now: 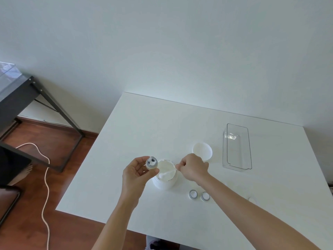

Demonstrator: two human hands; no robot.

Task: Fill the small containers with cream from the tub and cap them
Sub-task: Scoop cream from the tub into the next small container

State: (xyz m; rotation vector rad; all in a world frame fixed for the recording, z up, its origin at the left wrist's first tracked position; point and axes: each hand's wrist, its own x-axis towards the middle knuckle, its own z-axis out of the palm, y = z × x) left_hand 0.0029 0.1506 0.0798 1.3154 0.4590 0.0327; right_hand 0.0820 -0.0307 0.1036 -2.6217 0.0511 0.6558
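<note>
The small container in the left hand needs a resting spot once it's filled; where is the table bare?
Bare: the far table behind the tub lid, and left of the tub. Crowded: around the tub, both hands and the two caps.

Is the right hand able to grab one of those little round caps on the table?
Probably not yet. The way to the caps is open, just beside the right forearm, but the right hand is already pinching a spatula dipped in the tub. It would likely need to put that down first.
</note>
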